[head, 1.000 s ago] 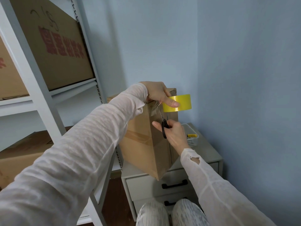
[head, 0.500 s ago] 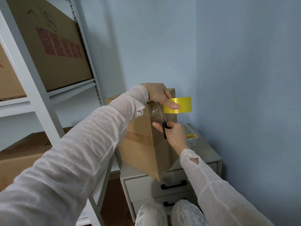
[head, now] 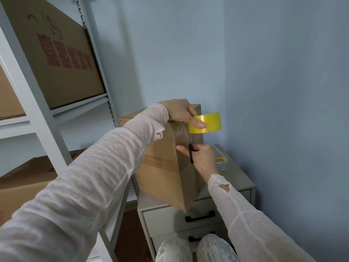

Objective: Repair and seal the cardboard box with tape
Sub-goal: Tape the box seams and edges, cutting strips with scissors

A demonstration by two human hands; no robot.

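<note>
Upright brown cardboard box [head: 160, 167]; yellow tape roll [head: 209, 122] at its top.

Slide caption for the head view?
Left hand holds the yellow tape roll at the top of the cardboard box; right hand holds scissors to the tape.

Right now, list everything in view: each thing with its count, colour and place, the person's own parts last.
cardboard box: 1, brown, on the drawer cabinet, centre
tape roll: 1, yellow, at the box's top right corner
scissors: 1, black handles, by the box's front edge, blades pointing up towards the tape
drawer cabinet: 1, pale grey with black handles, under the box, beside the wall
clear container: 1, transparent with something yellow inside, on the cabinet behind the right hand
shelf rack: 1, white, left
stored boxes: 3, brown, one printed red, on the rack
wall: blue, behind and right
knees: 2, light patterned trousers, bottom edge
left hand: 1, white sleeve, holds the tape roll
right hand: 1, white sleeve, grips the scissors
</note>
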